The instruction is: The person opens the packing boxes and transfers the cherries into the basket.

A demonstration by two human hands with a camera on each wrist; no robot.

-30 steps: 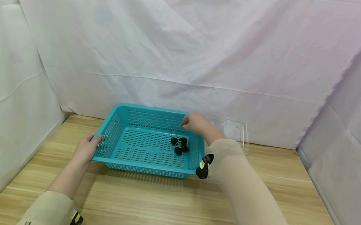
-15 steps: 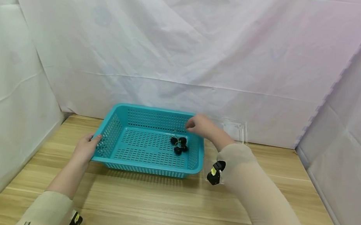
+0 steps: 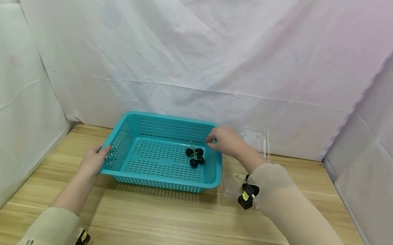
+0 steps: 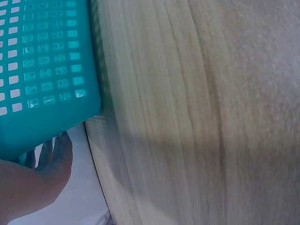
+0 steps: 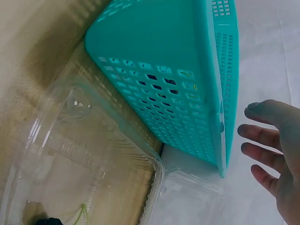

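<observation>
A turquoise perforated plastic basket (image 3: 162, 180) stands on the wooden table. Inside it, toward the right, several dark cherries (image 3: 195, 157) with thin green stems lie on the bottom. My left hand (image 3: 93, 161) grips the basket's left rim, thumb on top and fingers underneath. Above the basket's right rim is my right hand (image 3: 227, 141); in the right wrist view its fingers (image 5: 262, 136) are spread and hold nothing. Right beside the basket, partly covered by my right arm, a clear plastic box (image 5: 89, 154) holds a dark cherry (image 5: 48, 221) with green stems.
The clear box's lid (image 3: 254, 140) stands hinged up at the back, near the white cloth (image 3: 208, 47) hung behind the table. Cloth also hangs along both sides. Wooden tabletop (image 3: 164, 229) stretches in front of the basket.
My right hand has drawn back to the right, from over the basket's inside to its right rim, and more of the clear box shows. The left hand keeps its hold; the cherries lie as before.
</observation>
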